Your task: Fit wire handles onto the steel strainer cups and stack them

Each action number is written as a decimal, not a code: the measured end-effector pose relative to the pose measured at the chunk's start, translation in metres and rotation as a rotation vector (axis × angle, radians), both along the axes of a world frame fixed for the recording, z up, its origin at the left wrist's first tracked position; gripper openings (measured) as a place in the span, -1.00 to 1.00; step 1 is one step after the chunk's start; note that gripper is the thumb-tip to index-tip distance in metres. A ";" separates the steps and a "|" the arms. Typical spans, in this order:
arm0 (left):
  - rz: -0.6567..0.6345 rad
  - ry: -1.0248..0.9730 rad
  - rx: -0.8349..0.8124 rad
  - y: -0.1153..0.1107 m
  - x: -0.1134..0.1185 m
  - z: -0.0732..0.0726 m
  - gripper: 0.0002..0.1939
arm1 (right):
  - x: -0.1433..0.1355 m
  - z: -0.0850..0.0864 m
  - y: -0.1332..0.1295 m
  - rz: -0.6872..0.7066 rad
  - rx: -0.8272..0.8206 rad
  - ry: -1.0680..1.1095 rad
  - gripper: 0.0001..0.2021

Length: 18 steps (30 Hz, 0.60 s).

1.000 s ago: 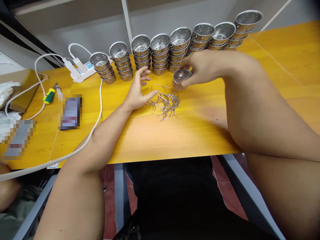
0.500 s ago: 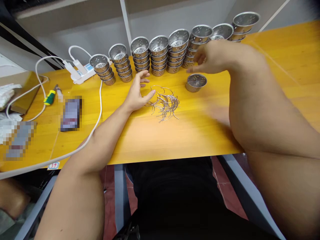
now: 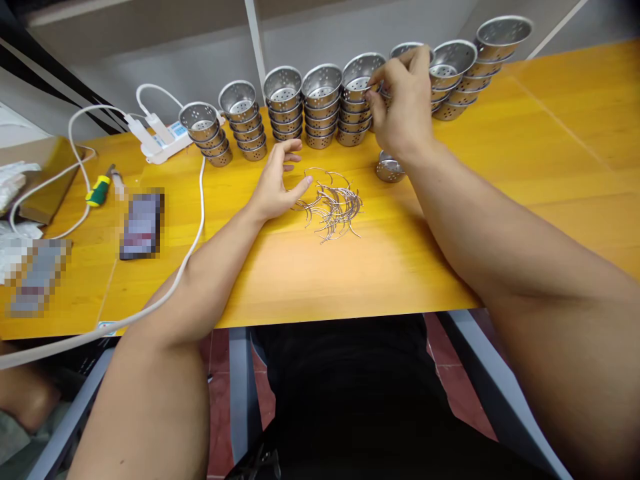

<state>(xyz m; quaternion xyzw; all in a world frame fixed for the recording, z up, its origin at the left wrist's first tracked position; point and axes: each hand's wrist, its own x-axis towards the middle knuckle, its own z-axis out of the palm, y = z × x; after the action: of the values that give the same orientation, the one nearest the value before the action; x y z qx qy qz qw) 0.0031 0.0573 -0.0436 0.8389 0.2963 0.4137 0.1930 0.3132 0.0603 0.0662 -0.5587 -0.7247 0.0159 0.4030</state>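
Right hand (image 3: 400,110) pinches the top perforated steel cup (image 3: 406,52) of a stack at the surface's (image 3: 525,167) back; left hand (image 3: 277,181) rests spread beside the wire handles (image 3: 330,203). A careless tug could topple neighbouring stacks (image 3: 357,100).

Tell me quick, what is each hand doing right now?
Left hand: open, resting beside the wire handles, holding nothing.
Right hand: fingers on a stack of perforated cups; grip cannot be told.

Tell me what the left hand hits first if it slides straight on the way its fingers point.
Most likely the stacks of perforated metal cups at the table's back edge. The left hand lies open beside the wire handles, fingers aimed up-table; bare tabletop lies between, though depth is hard to judge.
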 end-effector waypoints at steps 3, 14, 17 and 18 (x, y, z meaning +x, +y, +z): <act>-0.001 0.000 -0.003 0.000 0.000 0.001 -0.15 | -0.003 0.002 -0.003 -0.048 -0.027 -0.024 -0.66; -0.007 0.006 0.001 0.001 -0.002 -0.002 -0.16 | -0.004 0.005 -0.001 -0.071 0.018 0.027 -0.74; 0.000 0.011 0.004 0.002 -0.003 -0.004 -0.17 | -0.004 0.010 -0.003 -0.093 0.071 0.058 -0.76; 0.002 0.009 0.005 0.004 -0.003 -0.006 -0.16 | -0.004 0.013 -0.003 -0.095 0.104 0.073 -0.77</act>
<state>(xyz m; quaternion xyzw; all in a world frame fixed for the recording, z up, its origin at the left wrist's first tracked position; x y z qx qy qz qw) -0.0003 0.0609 -0.0493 0.8408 0.2969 0.4111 0.1893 0.3094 0.0572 0.0796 -0.5696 -0.6821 -0.0205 0.4582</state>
